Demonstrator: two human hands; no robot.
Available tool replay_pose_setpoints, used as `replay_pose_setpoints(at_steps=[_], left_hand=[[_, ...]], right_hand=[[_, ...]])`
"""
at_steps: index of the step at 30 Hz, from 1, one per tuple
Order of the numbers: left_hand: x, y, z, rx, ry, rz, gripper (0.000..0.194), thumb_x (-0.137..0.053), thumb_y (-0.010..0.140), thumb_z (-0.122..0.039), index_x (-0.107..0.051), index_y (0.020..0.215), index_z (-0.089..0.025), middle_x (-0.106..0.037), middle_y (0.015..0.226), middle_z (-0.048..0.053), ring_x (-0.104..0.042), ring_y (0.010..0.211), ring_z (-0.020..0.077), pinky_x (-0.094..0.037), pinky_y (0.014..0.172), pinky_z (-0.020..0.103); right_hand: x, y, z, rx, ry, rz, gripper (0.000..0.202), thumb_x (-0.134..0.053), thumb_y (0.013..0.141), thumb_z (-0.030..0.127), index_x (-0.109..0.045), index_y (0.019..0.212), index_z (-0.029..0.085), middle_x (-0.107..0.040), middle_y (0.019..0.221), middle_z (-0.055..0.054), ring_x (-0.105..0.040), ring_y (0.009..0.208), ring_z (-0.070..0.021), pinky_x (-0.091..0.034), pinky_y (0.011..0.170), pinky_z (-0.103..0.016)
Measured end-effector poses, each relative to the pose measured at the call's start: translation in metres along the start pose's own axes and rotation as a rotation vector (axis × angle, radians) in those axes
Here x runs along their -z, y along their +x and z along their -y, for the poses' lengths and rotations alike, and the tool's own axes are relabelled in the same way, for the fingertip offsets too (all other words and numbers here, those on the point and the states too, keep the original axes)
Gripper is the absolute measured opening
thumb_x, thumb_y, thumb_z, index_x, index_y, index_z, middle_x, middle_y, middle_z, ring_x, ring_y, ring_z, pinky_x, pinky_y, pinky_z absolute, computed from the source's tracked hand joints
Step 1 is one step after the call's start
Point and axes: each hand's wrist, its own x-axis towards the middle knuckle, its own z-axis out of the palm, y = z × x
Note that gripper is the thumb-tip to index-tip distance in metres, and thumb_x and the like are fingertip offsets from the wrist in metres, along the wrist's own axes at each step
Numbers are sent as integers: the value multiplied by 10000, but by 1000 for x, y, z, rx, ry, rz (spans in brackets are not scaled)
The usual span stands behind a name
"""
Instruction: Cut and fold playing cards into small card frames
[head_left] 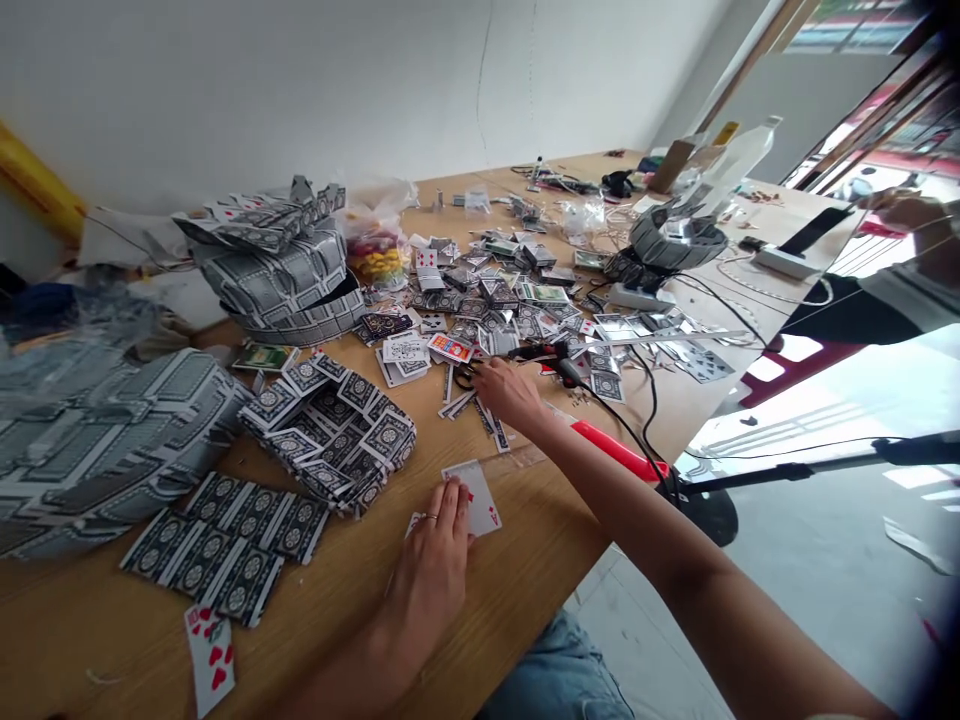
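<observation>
My left hand [435, 550] lies with its fingers straight and flat on an ace of diamonds playing card [484, 500], pressing it against the table. Part of another card peeks out beside the hand. Farther up, my right hand [511, 393] has its fingers curled at the dark handles of a pair of scissors [465, 377]; its fingertips are partly hidden. Just beyond that hand lies a black glue gun [564, 370] with a cable. Thin cut card strips [491, 425] are below the right hand.
An open box woven from cards [330, 430] stands at left, near a folded card panel [225, 540] and a ten of hearts [210, 655]. Larger woven bags [277, 280] are behind. Loose cards [495, 295] cover the middle. Another person's arm [862, 305] is at right.
</observation>
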Motion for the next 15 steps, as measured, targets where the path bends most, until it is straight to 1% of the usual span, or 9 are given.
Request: replay_pose_setpoints(at_steps=[2,4,8,10,12,15], left_hand=[[0,0,1,-12,-3,16,447,-418,942,-108,-481,1385,-87,-506,1445,172,-478,1341,257,-533,970,355],[1,1,1,-9,-9,30,452,-421,940,-104,-474,1389,-80,-499,1451,171,-474,1344,263,-533,969,350],[5,2,1,5,-26,64,468,-425,934,-106,-457,1399,-59,-464,1474,189,-463,1352,271,-541,957,366],[8,3,0,-6,-20,65,472,-420,937,-114,-451,1403,-49,-455,1478,195,-464,1352,268,-546,945,359],[12,4,0,-15,15,62,469,-404,943,-115,-451,1405,-47,-456,1477,189,-474,1346,257,-549,934,340],[15,5,0,-29,64,70,464,-398,947,-120,-461,1400,-50,-464,1473,173,-487,1336,249,-552,922,323]], right_hand=[[1,10,-1,-13,-5,-5,303,-407,990,317,-598,1151,146,-610,1192,-175,-661,1005,-258,-493,774,-323],[3,20,-2,-16,-7,6,310,-463,975,340,-592,1165,132,-586,1225,-185,-659,998,-253,-504,791,-331],[7,32,0,5,-7,66,323,-557,948,380,-596,1168,147,-612,1197,-115,-633,1014,-218,-527,864,-399],[11,36,1,34,4,105,327,-582,938,382,-594,1182,164,-616,1197,-86,-619,1038,-212,-527,892,-432],[14,39,1,67,26,148,326,-589,936,377,-596,1185,168,-614,1207,-85,-616,1050,-212,-525,903,-440],[21,37,-1,96,79,209,294,-651,884,329,-644,1115,147,-666,1121,-96,-636,1031,-234,-512,894,-412]])
